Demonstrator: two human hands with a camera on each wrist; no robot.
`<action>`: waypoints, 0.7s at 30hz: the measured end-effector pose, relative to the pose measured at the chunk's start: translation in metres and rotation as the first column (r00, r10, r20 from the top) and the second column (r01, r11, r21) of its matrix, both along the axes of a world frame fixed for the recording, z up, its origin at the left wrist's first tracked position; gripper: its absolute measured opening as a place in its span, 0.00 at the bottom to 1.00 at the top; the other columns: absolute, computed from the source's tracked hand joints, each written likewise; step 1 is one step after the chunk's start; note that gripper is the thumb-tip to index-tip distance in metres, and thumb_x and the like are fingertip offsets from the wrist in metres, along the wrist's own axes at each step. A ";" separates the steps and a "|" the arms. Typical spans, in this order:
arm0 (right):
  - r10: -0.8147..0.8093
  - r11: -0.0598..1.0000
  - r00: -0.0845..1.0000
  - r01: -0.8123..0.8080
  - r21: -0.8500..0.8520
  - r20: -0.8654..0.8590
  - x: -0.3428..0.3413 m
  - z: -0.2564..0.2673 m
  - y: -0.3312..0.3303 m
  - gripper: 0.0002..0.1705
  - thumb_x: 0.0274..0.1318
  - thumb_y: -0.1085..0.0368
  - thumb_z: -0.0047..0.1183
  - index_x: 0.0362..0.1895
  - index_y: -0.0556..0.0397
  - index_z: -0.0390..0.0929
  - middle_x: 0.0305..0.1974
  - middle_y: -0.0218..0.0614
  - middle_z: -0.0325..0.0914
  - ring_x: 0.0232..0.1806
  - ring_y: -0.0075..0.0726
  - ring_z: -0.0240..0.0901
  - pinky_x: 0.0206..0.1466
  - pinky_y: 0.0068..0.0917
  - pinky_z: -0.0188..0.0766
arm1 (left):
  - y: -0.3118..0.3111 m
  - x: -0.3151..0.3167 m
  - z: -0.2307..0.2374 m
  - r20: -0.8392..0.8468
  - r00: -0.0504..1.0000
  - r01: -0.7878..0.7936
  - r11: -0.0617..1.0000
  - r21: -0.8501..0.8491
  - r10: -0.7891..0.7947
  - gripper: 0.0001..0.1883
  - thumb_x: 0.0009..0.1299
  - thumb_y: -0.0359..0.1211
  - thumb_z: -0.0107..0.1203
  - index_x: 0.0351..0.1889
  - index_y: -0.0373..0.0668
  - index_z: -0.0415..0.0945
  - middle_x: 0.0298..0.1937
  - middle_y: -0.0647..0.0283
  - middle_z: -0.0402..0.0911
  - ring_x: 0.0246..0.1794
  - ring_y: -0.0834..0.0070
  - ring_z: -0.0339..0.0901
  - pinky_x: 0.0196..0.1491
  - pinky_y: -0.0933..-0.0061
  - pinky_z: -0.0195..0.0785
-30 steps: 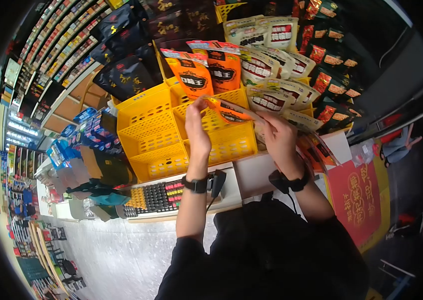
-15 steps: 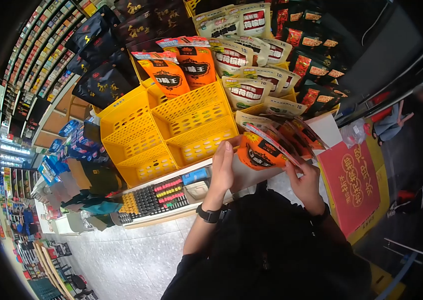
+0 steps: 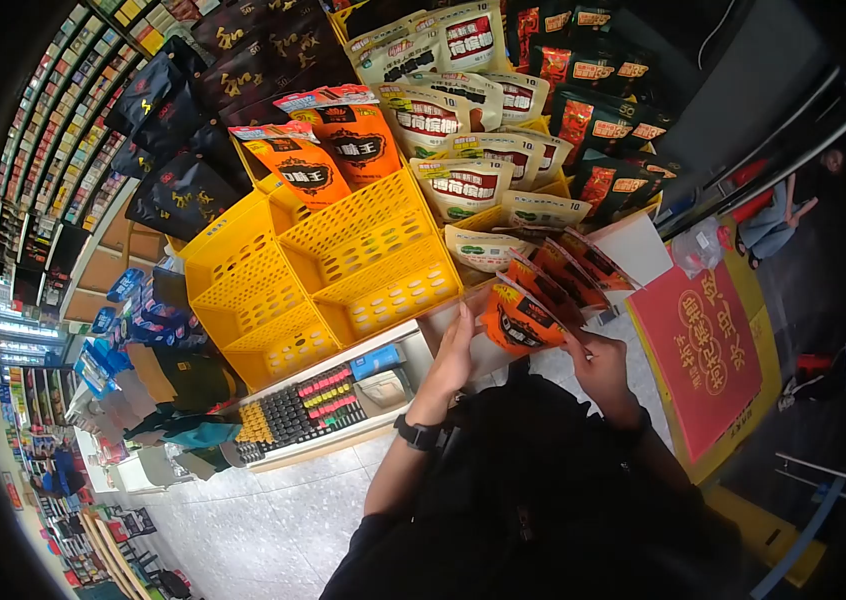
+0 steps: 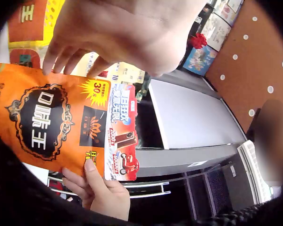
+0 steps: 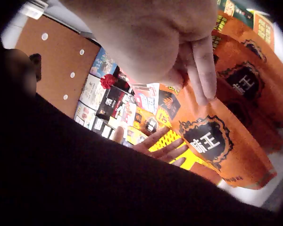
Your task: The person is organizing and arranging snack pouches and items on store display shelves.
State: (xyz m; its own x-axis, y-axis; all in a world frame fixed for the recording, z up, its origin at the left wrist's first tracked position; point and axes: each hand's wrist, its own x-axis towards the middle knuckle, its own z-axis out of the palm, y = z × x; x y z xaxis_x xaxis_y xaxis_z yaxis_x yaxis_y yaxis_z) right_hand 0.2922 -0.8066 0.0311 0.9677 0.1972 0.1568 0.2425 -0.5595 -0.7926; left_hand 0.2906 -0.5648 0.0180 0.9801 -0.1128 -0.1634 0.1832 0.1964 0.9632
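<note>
Pinching the orange pouch (image 3: 520, 318) near a top corner, the right hand (image 3: 603, 372) has its thumb on the printed front and its other fingers behind; the left hand (image 3: 451, 358) is open, its fingers stretched out at the opposite edge of the pouch, though whether they press on it I cannot tell; the pouch is in front of the person, tilted, with its black label and white writing showing, and a yellow starburst near its top; a dark watch (image 3: 419, 432) sits on the left wrist

Just beyond the held pouch, more orange pouches (image 3: 561, 278) lean in a fanned row, close to the cream pouches (image 3: 458, 188), which stand in several rows; to the right of these are dark green and red pouches (image 3: 598, 125); the yellow basket (image 3: 338, 275), split into compartments with holed walls, lies ahead and to the left of the hands; two upright orange bags (image 3: 328, 155) stand side by side at its far part, and black bags with gold writing (image 3: 183, 195) are at its left; nearer the person, a tray of small black, yellow and pink pieces (image 3: 308, 408) sits beside a blue packet (image 3: 378, 361); a red sign (image 3: 700, 360) is over to the right
</note>
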 end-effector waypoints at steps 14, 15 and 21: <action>-0.016 0.996 0.985 0.032 -0.086 0.174 0.007 -0.019 -0.001 0.11 0.63 0.69 0.55 0.47 0.57 0.83 0.32 0.48 0.84 0.34 0.44 0.85 0.35 0.32 0.79 | -0.017 0.044 -0.036 0.018 0.993 0.115 0.982 -0.153 -0.114 0.44 0.77 0.64 0.27 0.77 0.36 0.47 0.79 0.52 0.49 0.81 0.62 0.42 0.78 0.54 0.40; -0.031 0.994 0.986 0.047 -0.095 0.162 0.008 -0.019 0.000 0.10 0.63 0.69 0.55 0.46 0.58 0.83 0.31 0.48 0.84 0.34 0.44 0.85 0.34 0.32 0.79 | -0.017 0.045 -0.035 0.009 0.994 0.108 0.981 -0.158 -0.108 0.43 0.78 0.63 0.28 0.76 0.36 0.48 0.79 0.53 0.50 0.80 0.62 0.43 0.78 0.54 0.39; 0.055 0.985 0.998 -0.053 -0.165 0.006 0.007 -0.018 0.006 0.17 0.59 0.65 0.62 0.52 0.55 0.80 0.27 0.46 0.81 0.24 0.39 0.81 0.26 0.31 0.74 | -0.012 0.033 -0.039 0.101 0.995 0.012 0.945 -0.326 0.023 0.33 0.82 0.52 0.33 0.73 0.35 0.57 0.73 0.56 0.63 0.75 0.69 0.55 0.76 0.67 0.44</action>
State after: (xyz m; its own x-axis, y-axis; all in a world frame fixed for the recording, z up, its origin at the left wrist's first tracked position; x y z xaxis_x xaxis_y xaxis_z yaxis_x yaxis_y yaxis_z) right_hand 0.2996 -0.8002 0.0129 0.9533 0.2734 0.1282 0.2840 -0.6679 -0.6879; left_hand 0.3238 -0.5769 -0.0211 0.9903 -0.1376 -0.0180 0.0856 0.5034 0.8598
